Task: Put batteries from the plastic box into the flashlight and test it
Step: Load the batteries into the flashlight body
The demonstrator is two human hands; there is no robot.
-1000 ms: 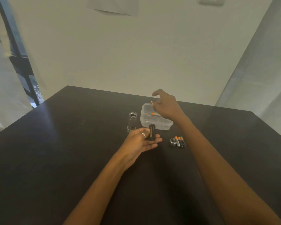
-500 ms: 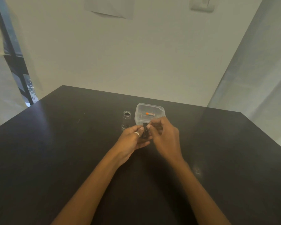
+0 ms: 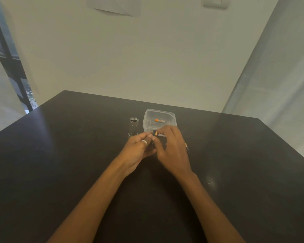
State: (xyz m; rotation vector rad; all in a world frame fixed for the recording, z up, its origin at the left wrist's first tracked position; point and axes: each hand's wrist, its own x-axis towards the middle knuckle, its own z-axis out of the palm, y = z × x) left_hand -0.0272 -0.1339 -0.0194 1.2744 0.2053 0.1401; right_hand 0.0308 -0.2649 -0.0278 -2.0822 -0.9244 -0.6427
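Note:
A clear plastic box (image 3: 172,115) sits mid-table with one orange-ended battery (image 3: 159,120) inside. To its left the flashlight body (image 3: 133,127) stands upright, its open end up. My left hand (image 3: 138,150), a ring on one finger, grips a small black battery holder (image 3: 152,143), mostly hidden by fingers. My right hand (image 3: 171,149) pinches a battery (image 3: 154,133) at the holder's top, just in front of the box. The two hands touch.
A loose battery (image 3: 187,148) shows past my right hand on the dark table (image 3: 60,155); other small parts there are hidden. The table's far edge meets a pale wall, with curtains at both sides.
My right hand came back from the box with a battery and met my left hand at the holder. The camera has tilted slightly.

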